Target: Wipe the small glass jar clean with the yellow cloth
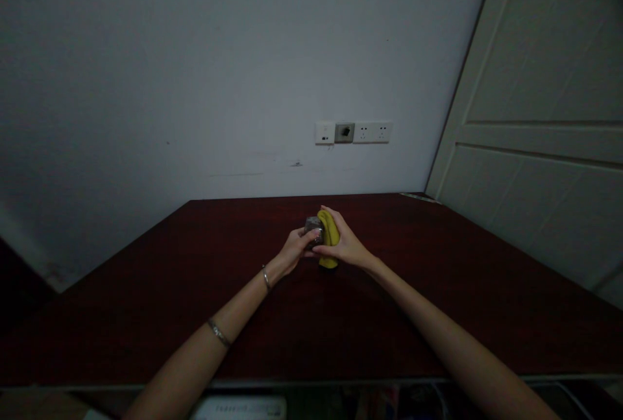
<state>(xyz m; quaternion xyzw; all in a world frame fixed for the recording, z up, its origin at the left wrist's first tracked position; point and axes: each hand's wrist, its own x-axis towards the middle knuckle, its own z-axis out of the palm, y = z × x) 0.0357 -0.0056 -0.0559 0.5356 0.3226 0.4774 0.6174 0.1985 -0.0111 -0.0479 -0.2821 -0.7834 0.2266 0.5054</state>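
Note:
Over the middle of a dark red-brown table (195,303), both my hands meet. My left hand (294,250) has its fingers closed round a small dark, shiny object (314,226) that I cannot name. My right hand (346,243) is wrapped round a yellow cloth (329,237), pressing it against that object. The cloth's lower end hangs down to the tabletop. Two thin bracelets sit on my left forearm and wrist.
A pale wall stands behind the table, with a row of sockets and a switch (353,132) above the far edge. A white panelled door (545,147) is at the right. Boxes or papers show dimly below the table's near edge.

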